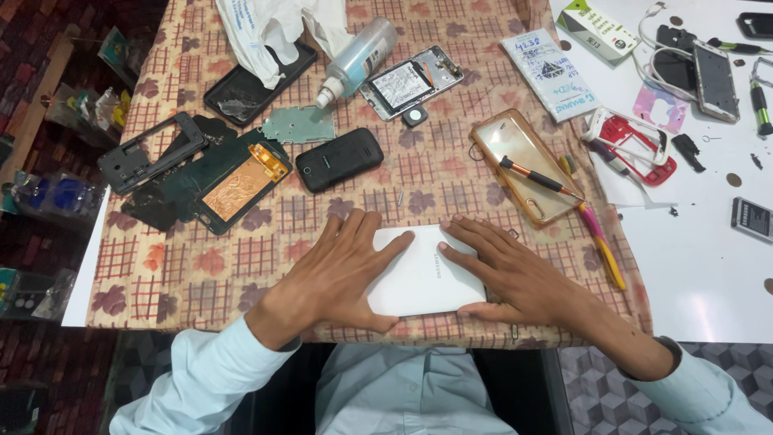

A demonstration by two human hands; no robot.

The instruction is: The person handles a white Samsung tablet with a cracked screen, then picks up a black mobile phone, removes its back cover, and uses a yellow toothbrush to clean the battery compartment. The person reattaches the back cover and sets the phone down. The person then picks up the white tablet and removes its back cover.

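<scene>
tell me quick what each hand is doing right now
Left hand: open, flat, fingers spread on the white phone.
Right hand: open, flat on the same phone, thumb at its near edge.

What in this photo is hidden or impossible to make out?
Head view:
- White flat phone back: its edges lie under the left hand and right hand.
- Black phone frame: partly under the crumpled white plastic bag.
- Small screw: too small to identify surely.

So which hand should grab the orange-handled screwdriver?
Probably the right hand: the screwdriver lies on the gold phone just beyond its fingers, while the left hand sits across the white phone.
</scene>
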